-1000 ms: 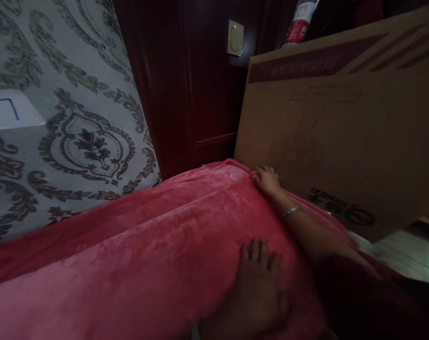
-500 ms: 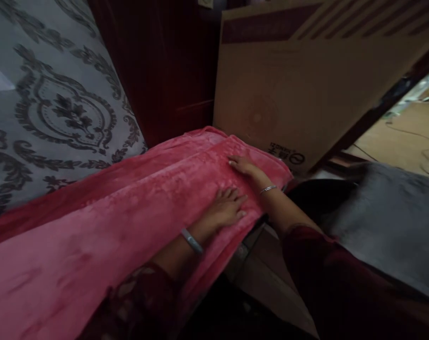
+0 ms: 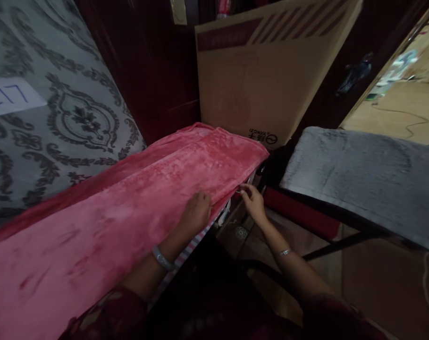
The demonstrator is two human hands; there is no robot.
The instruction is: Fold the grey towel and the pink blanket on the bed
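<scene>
1. A person leans over a bed spread with a pink plush blanket (image 3: pixel 122 208), both hands at its near edge.
2. The left hand (image 3: pixel 196 212) rests on top of the blanket just inside the edge, fingers curled down into the pile; whether it pinches the cloth cannot be told. A pale bangle (image 3: pixel 163 259) circles that wrist.
3. The right hand (image 3: pixel 252 200) is off the side of the bed, just beside the blanket's hanging edge, fingertips drawn together at the hem; whether they grip it cannot be told in the dim light. A thin bracelet (image 3: pixel 284 252) sits on that wrist.
4. A striped sheet (image 3: pixel 189 245) shows beneath the blanket's edge, between the two hands.
5. At the far end of the bed a large cardboard box (image 3: pixel 267 75) stands tilted against dark wood panelling (image 3: pixel 154 71), touching the blanket's corner.
6. A grey patterned headboard (image 3: pixel 58 118) runs along the bed's far side, bearing a white label (image 3: pixel 12 97) with blue handwriting.
7. To the right, a grey towel-like cloth (image 3: pixel 359 174) lies over a dark frame, near the bed.
</scene>
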